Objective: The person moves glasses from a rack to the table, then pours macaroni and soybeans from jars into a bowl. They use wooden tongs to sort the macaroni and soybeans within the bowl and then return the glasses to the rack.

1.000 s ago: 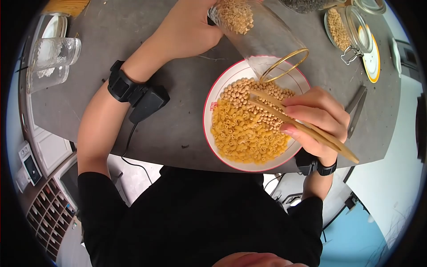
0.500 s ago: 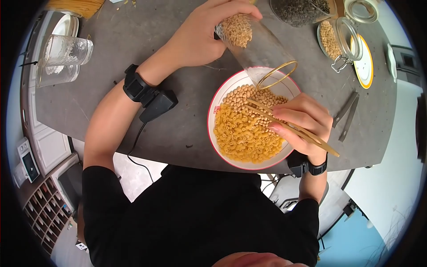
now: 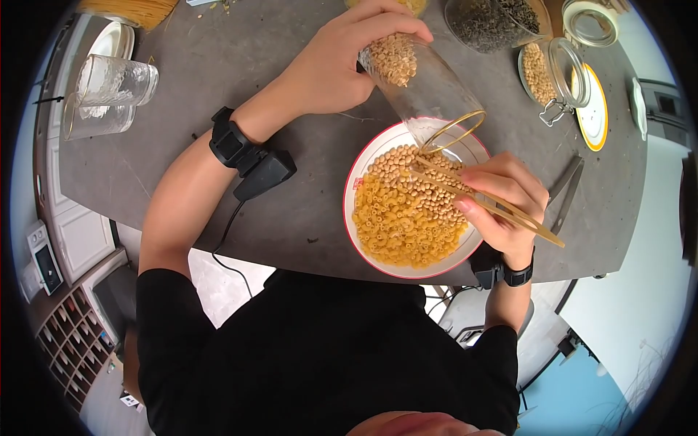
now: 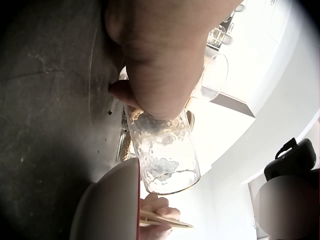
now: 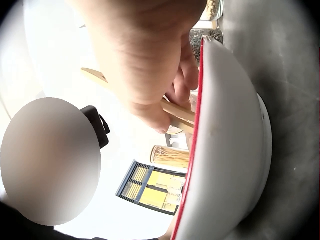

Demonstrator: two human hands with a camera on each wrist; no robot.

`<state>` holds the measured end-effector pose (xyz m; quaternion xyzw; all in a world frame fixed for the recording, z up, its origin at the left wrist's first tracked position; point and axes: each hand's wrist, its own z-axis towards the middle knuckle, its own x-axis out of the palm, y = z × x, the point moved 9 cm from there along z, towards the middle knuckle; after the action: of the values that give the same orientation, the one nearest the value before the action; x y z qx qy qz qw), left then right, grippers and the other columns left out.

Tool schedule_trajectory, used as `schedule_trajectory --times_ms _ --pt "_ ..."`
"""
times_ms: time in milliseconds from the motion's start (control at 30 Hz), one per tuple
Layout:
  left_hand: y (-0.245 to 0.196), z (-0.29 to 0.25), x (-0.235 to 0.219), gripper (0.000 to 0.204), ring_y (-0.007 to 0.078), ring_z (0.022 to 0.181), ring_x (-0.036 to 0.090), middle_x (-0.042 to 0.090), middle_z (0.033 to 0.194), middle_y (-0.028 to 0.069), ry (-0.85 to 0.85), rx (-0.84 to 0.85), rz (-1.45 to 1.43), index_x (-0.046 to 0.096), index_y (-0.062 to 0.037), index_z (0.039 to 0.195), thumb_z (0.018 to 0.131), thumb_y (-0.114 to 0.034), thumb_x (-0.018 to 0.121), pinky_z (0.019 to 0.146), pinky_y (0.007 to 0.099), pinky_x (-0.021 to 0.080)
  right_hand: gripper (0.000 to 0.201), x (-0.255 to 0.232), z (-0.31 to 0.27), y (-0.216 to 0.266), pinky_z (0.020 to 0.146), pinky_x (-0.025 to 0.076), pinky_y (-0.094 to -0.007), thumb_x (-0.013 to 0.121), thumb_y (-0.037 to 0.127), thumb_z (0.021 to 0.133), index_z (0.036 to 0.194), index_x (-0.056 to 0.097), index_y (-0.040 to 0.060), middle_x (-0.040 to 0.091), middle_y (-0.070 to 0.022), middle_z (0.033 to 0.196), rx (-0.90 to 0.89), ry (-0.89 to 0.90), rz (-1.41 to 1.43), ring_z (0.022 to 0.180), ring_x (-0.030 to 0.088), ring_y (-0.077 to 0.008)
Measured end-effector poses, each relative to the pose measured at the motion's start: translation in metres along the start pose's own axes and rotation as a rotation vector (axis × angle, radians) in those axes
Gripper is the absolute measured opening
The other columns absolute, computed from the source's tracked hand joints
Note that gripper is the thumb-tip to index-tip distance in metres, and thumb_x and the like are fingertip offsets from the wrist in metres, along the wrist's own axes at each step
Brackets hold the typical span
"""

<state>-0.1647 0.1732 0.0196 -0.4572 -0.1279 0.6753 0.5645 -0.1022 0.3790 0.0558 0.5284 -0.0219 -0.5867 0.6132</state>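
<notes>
My left hand [image 3: 334, 62] grips a clear glass [image 3: 445, 94] with a gold rim, tipped so its mouth hangs over the bowl. Pale flakes [image 3: 392, 62] sit at the glass's closed end, by the fingers. The white bowl [image 4: 107, 205] has a red rim and holds yellow macaroni [image 3: 407, 232] at the near side and round beige beans [image 3: 396, 160] at the far side. Over the bowl's right side, my right hand [image 3: 505, 200] pinches wooden tongs [image 3: 534, 227]. Their tips point at the beans, just below the glass's rim.
A clip-top jar of beans [image 3: 536, 73] lies at the far right beside a yellow-rimmed plate [image 3: 592, 109]. Nearby is a container of dark dried leaves [image 3: 494, 25]. A V-shaped metal tool [image 3: 571, 190] lies right of the bowl. Textured glasses [image 3: 116, 83] occupy the left edge.
The head view has shifted, bringing more of the far table into sight. Both hands keep their holds; the glass stays tilted over the bowl, and the tongs' tips have shifted slightly among the beans.
</notes>
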Motion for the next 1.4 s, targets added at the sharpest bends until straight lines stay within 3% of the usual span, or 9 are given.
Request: schedule_trajectory --times_ms 633,1033,1200,1267,1400 --pt "-0.001 0.001 0.0 0.051 0.0246 0.119 0.062 0.062 0.128 0.0068 0.008 -0.02 0.005 0.067 -0.0097 0.126 0.078 0.004 0.074 0.103 0.0358 0.048 0.027 0.011 -0.001 0.009 0.059 0.053 -0.0336 0.09 0.016 0.072 0.092 0.076 0.0046 0.073 -0.0076 0.085 -0.043 0.058 0.025 0.069 0.068 -0.0238" --pt "0.0 0.001 -0.001 0.051 0.0248 0.12 0.061 0.062 0.129 0.0072 0.004 0.002 0.023 0.067 -0.0094 0.126 0.077 0.004 0.075 0.104 0.036 0.048 0.026 0.007 -0.003 0.011 0.052 0.049 -0.0299 0.09 0.014 0.073 0.092 0.076 0.0043 0.073 -0.0087 0.082 -0.088 0.015 0.007 0.063 0.066 -0.0217" --pt "0.002 0.001 0.0 0.053 0.0234 0.124 0.059 0.061 0.131 0.007 0.036 -0.009 0.033 0.065 -0.0086 0.128 0.078 0.0 0.077 0.106 0.0351 0.046 0.024 -0.005 -0.007 -0.002 0.054 0.052 -0.0287 0.089 0.013 0.076 0.094 0.076 0.0042 0.075 -0.0104 0.082 0.012 -0.028 0.168 0.063 0.069 -0.0205" --pt "0.004 0.004 -0.002 0.048 0.0312 0.119 0.057 0.057 0.126 0.0139 0.057 -0.057 -0.041 0.063 -0.0052 0.125 0.081 -0.008 0.08 0.103 0.0388 0.044 0.024 -0.008 -0.008 -0.003 0.054 0.052 -0.0287 0.089 0.013 0.077 0.095 0.076 0.0041 0.075 -0.0108 0.082 0.028 -0.021 0.216 0.064 0.069 -0.0205" --pt "0.002 0.006 -0.002 0.049 0.0312 0.119 0.057 0.057 0.126 0.014 0.045 -0.028 -0.029 0.063 -0.0052 0.126 0.081 -0.008 0.08 0.103 0.0386 0.044 0.025 -0.006 -0.006 0.0 0.054 0.053 -0.0292 0.089 0.014 0.077 0.095 0.076 0.0041 0.075 -0.0109 0.08 0.036 0.056 0.277 0.064 0.07 -0.0205"
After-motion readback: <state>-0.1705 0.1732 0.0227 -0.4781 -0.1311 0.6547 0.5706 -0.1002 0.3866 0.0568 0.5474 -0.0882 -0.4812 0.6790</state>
